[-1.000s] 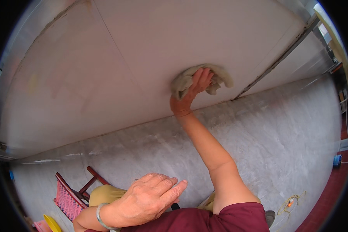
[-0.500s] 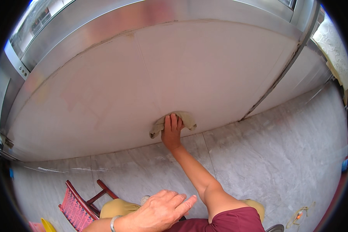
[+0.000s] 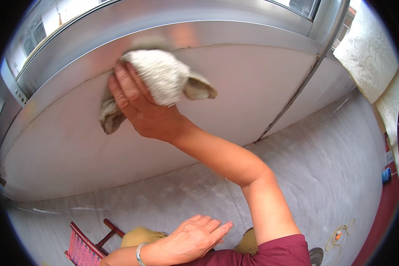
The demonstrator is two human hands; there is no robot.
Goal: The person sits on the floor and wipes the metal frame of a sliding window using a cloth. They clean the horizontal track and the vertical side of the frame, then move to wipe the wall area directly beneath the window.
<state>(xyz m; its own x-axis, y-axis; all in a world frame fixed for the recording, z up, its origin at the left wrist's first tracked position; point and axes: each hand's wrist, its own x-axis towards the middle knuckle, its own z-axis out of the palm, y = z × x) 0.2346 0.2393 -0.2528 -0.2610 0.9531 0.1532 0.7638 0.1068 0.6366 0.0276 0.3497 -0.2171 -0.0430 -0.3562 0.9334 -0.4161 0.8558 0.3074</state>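
My right hand (image 3: 148, 113) presses a folded cloth (image 3: 162, 73), pale on top and grey-green at its edges, against the upper part of a whitish panel (image 3: 235, 95). The cloth lies just under the metal window frame (image 3: 235, 13), and its ends stick out on both sides of the hand. The fingers are bent over it, the thumb hidden. Close to my body, my left hand (image 3: 197, 237) hangs above my lap with a silvery bracelet (image 3: 139, 253) on the wrist. Its fingers are loosely stretched, palm down, and nothing shows in it.
A small stool with a pink woven seat (image 3: 83, 248) stands at the lower left. Grey marble-like floor (image 3: 297, 173) meets the panel's base. A patterned cream curtain (image 3: 368, 57) hangs at right, a blue object (image 3: 386, 175) below it. A loose cord (image 3: 337, 237) lies on the floor.
My right hand has carried the cloth from the panel's bottom edge up and leftward to near its top. My left hand stays almost in place. The view has shifted slightly.
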